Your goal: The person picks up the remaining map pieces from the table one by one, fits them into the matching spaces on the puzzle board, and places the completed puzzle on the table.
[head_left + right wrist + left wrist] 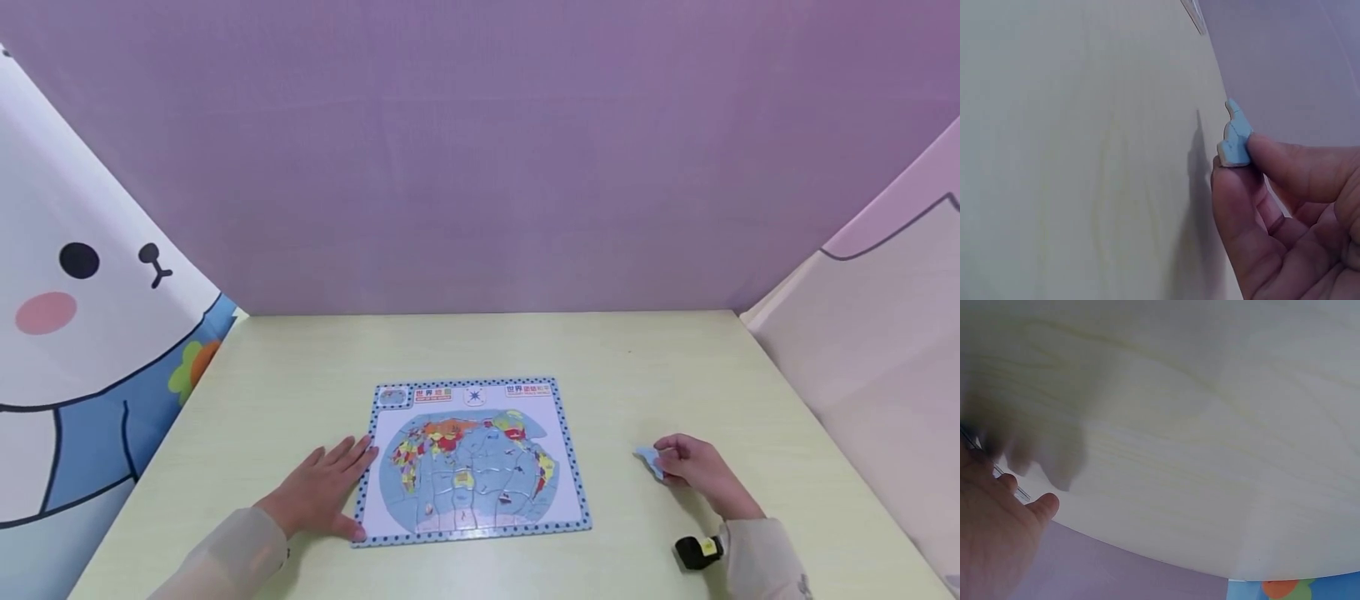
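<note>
A world map jigsaw puzzle (480, 471) lies flat on the table, with a blue dotted border and a white notch at the map's upper right edge. My left hand (322, 492) rests on its left border, fingers spread and thumb near the lower left corner. In the left wrist view, that hand (1000, 515) shows only partly at the left edge. Right of the board, my right hand (697, 471) pinches a light blue puzzle piece (1236, 137) between thumb and fingers, raised above the table.
The pale wooden table (300, 358) ends at a purple cloth wall (480, 167) at the back. A printed cartoon curtain (90, 333) hangs on the left and a pale one (862, 333) on the right. Beside the right sleeve is a black wrist device (697, 552).
</note>
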Tool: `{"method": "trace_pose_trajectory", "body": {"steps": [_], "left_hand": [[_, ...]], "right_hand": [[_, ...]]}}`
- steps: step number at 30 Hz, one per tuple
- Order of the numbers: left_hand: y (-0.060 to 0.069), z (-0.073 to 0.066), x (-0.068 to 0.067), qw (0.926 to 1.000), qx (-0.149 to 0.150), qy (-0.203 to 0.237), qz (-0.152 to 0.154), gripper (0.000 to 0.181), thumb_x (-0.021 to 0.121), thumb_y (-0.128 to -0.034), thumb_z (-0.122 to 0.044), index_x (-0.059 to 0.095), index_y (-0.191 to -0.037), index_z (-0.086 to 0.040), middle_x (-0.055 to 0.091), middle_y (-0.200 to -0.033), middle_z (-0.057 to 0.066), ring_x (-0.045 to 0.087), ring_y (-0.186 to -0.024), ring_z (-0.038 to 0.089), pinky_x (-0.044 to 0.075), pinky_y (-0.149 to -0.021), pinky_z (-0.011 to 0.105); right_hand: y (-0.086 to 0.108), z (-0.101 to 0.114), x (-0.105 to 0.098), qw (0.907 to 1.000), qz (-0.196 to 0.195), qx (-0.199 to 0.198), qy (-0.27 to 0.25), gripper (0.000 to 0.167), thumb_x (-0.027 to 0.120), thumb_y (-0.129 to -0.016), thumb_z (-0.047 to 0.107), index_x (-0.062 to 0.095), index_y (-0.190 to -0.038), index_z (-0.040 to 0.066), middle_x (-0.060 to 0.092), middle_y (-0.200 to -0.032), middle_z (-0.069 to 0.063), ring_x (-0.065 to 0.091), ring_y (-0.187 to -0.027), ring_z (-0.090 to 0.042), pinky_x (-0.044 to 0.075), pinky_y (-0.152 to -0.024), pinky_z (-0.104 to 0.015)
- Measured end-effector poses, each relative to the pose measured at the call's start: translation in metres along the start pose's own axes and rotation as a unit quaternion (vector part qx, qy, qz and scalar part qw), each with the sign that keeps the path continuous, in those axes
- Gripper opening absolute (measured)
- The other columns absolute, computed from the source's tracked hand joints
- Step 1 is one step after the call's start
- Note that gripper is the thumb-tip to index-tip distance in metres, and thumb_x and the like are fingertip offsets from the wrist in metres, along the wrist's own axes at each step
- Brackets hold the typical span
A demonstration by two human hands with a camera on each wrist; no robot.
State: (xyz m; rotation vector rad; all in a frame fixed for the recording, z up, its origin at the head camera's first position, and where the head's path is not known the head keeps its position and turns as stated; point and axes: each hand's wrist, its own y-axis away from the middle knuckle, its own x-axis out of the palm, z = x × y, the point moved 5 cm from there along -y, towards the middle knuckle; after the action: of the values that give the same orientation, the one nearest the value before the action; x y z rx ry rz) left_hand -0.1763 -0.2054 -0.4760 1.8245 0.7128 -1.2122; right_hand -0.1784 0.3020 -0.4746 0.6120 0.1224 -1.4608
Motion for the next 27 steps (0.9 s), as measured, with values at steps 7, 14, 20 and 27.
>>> {"method": "trace_pose_trajectory", "body": {"steps": [7,14,20,27], "left_hand": [[-0.002,0.001,0.001,1.0000,-0.003,-0.002,0.002,0.114,0.069,-0.0643,-0.073,0.034,-0.147,-0.002,0.027,-0.154,0.017,0.021,-0.140,0.042,0.022,-0.106,0.066],[-0.001,0.005,0.002,0.9998,-0.016,0.001,0.011,0.113,0.071,-0.0644,-0.070,0.034,-0.147,-0.004,0.027,-0.155,0.015,0.019,-0.141,0.041,0.020,-0.106,0.067],[-0.002,0.004,0.003,0.9999,-0.009,0.003,0.006,0.113,0.070,-0.0643,-0.071,0.034,-0.147,-0.002,0.028,-0.154,0.016,0.020,-0.141,0.042,0.021,-0.106,0.067],[-0.002,0.007,0.006,0.9998,-0.014,0.013,0.008,0.113,0.069,-0.0636,-0.072,0.035,-0.147,-0.003,0.028,-0.155,0.015,0.020,-0.141,0.042,0.020,-0.107,0.066]], "right_hand": [[-0.003,0.006,0.007,0.9999,0.005,-0.012,-0.001,0.024,0.058,-0.089,-0.007,0.051,-0.110,-0.018,0.058,-0.084,-0.006,0.060,-0.074,-0.015,0.055,-0.065,-0.024],[-0.012,0.012,0.017,0.9996,0.017,-0.020,0.006,0.023,0.060,-0.088,-0.007,0.052,-0.107,-0.017,0.057,-0.083,-0.006,0.059,-0.073,-0.015,0.056,-0.065,-0.026],[-0.017,0.018,0.025,0.9995,0.015,-0.022,0.018,0.022,0.060,-0.088,-0.007,0.053,-0.107,-0.016,0.058,-0.083,-0.008,0.059,-0.073,-0.016,0.056,-0.065,-0.028],[-0.025,0.026,0.042,0.9997,0.015,-0.013,0.014,0.020,0.061,-0.086,-0.007,0.057,-0.105,-0.012,0.059,-0.081,-0.006,0.058,-0.071,-0.015,0.056,-0.064,-0.028]]}}
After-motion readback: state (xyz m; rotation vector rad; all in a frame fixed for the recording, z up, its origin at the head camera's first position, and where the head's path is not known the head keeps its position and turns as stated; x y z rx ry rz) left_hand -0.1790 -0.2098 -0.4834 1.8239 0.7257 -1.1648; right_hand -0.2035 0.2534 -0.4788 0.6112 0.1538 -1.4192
